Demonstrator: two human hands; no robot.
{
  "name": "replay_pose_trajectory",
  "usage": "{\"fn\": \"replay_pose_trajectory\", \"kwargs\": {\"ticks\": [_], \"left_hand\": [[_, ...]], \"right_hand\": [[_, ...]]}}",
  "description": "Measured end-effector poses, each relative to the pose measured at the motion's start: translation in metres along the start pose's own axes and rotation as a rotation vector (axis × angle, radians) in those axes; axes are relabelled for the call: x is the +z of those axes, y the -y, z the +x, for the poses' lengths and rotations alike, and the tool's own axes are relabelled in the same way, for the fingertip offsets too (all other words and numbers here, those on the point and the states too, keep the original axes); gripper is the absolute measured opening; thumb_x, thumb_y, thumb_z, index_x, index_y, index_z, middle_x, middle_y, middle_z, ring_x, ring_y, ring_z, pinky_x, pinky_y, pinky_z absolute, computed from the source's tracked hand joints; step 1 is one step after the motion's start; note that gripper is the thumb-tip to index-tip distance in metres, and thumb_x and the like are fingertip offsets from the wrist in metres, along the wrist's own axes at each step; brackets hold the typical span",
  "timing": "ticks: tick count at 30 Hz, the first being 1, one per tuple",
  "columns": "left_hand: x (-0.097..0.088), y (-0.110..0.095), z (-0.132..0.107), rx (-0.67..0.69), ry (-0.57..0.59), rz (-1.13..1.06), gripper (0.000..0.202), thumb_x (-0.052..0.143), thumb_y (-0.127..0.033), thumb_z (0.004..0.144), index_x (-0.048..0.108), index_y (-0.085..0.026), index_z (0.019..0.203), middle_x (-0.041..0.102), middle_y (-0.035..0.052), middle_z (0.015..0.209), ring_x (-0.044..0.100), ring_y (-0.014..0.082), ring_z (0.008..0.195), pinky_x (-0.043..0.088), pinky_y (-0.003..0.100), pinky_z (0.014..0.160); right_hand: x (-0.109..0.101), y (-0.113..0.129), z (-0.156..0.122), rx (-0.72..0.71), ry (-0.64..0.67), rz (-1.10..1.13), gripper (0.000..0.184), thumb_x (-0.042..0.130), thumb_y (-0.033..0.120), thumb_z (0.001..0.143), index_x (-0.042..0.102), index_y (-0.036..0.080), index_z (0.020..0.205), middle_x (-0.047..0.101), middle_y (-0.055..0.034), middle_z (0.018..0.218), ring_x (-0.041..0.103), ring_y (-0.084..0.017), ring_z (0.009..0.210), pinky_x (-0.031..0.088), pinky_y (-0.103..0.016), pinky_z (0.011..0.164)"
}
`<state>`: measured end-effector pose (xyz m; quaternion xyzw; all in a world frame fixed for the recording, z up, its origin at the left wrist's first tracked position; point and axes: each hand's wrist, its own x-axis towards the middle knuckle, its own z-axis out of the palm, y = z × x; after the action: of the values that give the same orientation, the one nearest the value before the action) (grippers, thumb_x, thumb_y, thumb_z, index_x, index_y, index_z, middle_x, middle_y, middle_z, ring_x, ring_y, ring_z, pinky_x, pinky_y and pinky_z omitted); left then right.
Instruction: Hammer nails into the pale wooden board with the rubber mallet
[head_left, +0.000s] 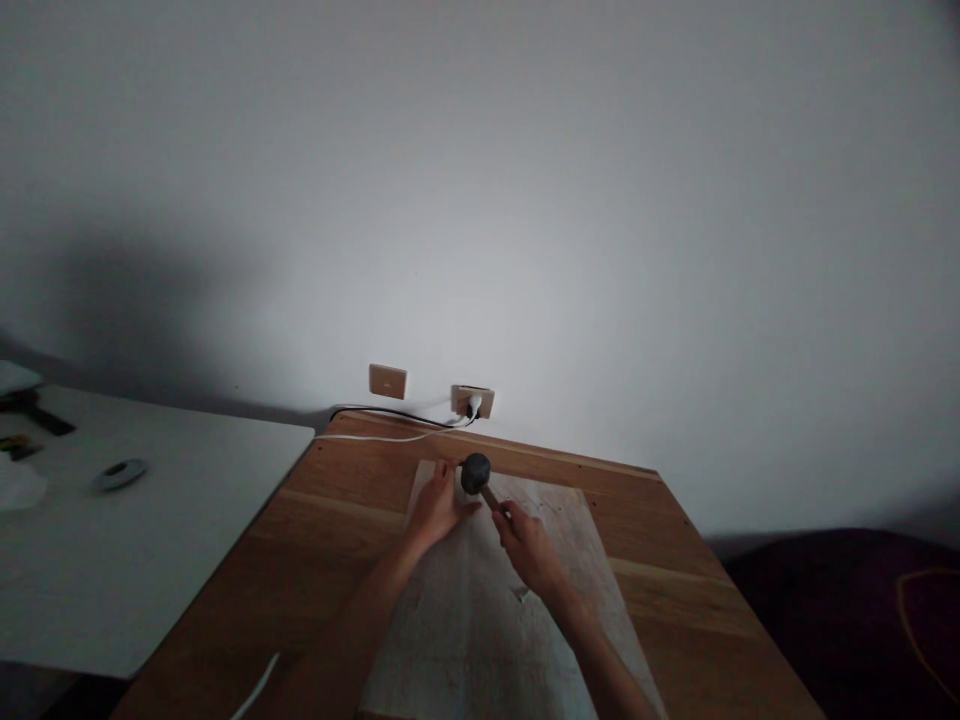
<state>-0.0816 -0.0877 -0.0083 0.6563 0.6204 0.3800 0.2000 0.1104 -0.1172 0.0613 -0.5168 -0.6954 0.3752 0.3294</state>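
My right hand is closed around the short wooden handle of a mallet. Its dark, rounded head is just above the far part of a pale wooden board. My left hand rests at the board's far left, thumb stretched towards the mallet and apart from the fingers. The mallet head sits right beside its fingertips and covers part of the space between them. Small light flakes and marks dot the board's surface.
The board lies on a brown wooden table against a white wall. Cables run along the back to a wall socket. At left, a white table bears a computer mouse and dark tools. Dark purple fabric is at right.
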Motion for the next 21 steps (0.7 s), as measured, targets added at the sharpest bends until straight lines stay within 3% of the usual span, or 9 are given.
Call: {"fn": "replay_pose_trajectory", "kwargs": {"ticks": [5, 8, 10, 12, 17, 21], "left_hand": [[-0.001, -0.001, 0.000, -0.020, 0.009, 0.046, 0.067, 0.080, -0.037, 0.082, 0.047, -0.026, 0.139, 0.053, 0.0094, 0.131, 0.065, 0.0253, 0.109, 0.052, 0.036, 0.093], [-0.002, -0.002, 0.000, -0.003, -0.002, 0.049, 0.059, 0.077, -0.037, 0.084, 0.051, -0.027, 0.137, 0.055, 0.0086, 0.129, 0.064, 0.0252, 0.110, 0.052, 0.035, 0.093], [-0.002, -0.002, 0.000, 0.008, -0.011, 0.048, 0.056, 0.075, -0.038, 0.085, 0.052, -0.027, 0.136, 0.055, 0.0081, 0.128, 0.064, 0.0247, 0.109, 0.052, 0.035, 0.093], [-0.002, -0.002, 0.001, 0.005, -0.018, 0.050, 0.054, 0.074, -0.038, 0.086, 0.054, -0.026, 0.135, 0.056, 0.0075, 0.126, 0.064, 0.0234, 0.104, 0.052, 0.035, 0.091], [-0.002, -0.001, 0.003, 0.030, -0.057, 0.054, 0.049, 0.072, -0.033, 0.084, 0.058, -0.023, 0.130, 0.059, 0.0062, 0.117, 0.064, 0.0204, 0.092, 0.052, 0.033, 0.084], [-0.002, 0.000, 0.004, 0.062, -0.078, 0.067, 0.045, 0.070, -0.031, 0.083, 0.059, -0.024, 0.126, 0.060, 0.0035, 0.106, 0.062, 0.0192, 0.087, 0.052, 0.032, 0.082]], "right_hand": [[-0.027, -0.003, -0.021, 0.082, -0.026, 0.159, 0.048, 0.050, 0.064, 0.091, 0.064, 0.020, 0.102, 0.064, 0.0000, 0.069, 0.061, -0.018, 0.052, 0.043, -0.027, 0.044], [-0.050, -0.009, -0.051, 0.191, -0.032, 0.404, 0.048, 0.065, 0.063, 0.085, 0.069, 0.018, 0.100, 0.072, -0.0062, 0.087, 0.071, -0.022, 0.078, 0.057, -0.031, 0.066], [-0.060, -0.017, -0.073, 0.319, -0.044, 0.616, 0.045, 0.079, 0.058, 0.076, 0.073, 0.018, 0.096, 0.074, -0.0083, 0.096, 0.072, -0.026, 0.096, 0.058, -0.035, 0.081], [-0.065, -0.027, -0.088, 0.424, -0.084, 0.745, 0.044, 0.083, 0.057, 0.071, 0.075, 0.017, 0.089, 0.073, -0.0083, 0.094, 0.072, -0.029, 0.101, 0.058, -0.036, 0.085], [-0.060, -0.055, -0.096, 0.433, -0.215, 0.795, 0.035, 0.084, 0.049, 0.067, 0.071, 0.019, 0.081, 0.069, -0.0015, 0.078, 0.070, -0.022, 0.079, 0.054, -0.029, 0.068], [-0.055, -0.069, -0.094, 0.434, -0.238, 0.801, 0.034, 0.081, 0.049, 0.070, 0.069, 0.020, 0.083, 0.069, -0.0004, 0.069, 0.066, -0.020, 0.063, 0.050, -0.028, 0.058]]}}
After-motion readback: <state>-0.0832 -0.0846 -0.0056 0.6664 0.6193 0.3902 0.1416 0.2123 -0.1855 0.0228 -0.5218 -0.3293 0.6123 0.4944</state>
